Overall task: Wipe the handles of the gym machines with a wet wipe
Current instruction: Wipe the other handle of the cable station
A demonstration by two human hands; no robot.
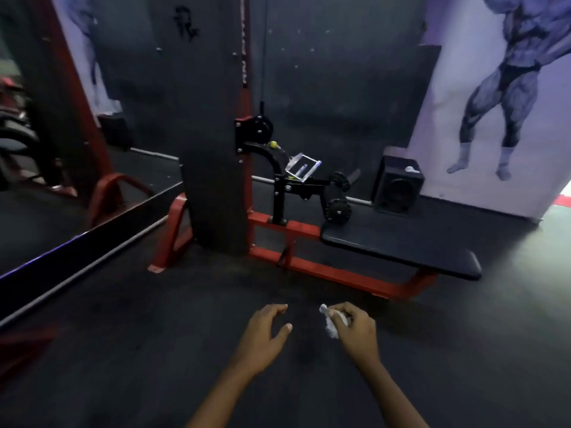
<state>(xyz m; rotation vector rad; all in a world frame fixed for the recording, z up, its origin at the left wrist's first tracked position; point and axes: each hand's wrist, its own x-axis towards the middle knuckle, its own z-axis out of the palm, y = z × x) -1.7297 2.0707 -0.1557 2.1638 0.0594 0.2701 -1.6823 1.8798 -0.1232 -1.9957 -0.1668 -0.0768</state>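
Both hands reach forward over the dark floor [123, 350], near each other but apart. The left hand [262, 338] is empty, its fingers loosely curled and spread. The right hand [355, 330] pinches a crumpled white wipe [330, 323] between thumb and fingers, and the wipe pokes out on the side facing the left hand.

Ahead stands a cable machine on a red frame [312, 267]. Its tall dark column [210, 149] rises in the middle, with a pulley [261, 129] on the column's right side and a cable running up from it. A metal handle [302, 166] rests on the black bracket below the pulley, well apart from both hands. Two black rollers [335, 200] sit at the near end of the black bench pad [401, 248], which stretches to the right.

A black speaker box [398, 188] stands on the floor against the back wall; something small and pale lies on top of it, too blurred to tell. A poster [506, 97] of a muscular figure covers the wall to the right. A mirror [46, 134] lines the left side.
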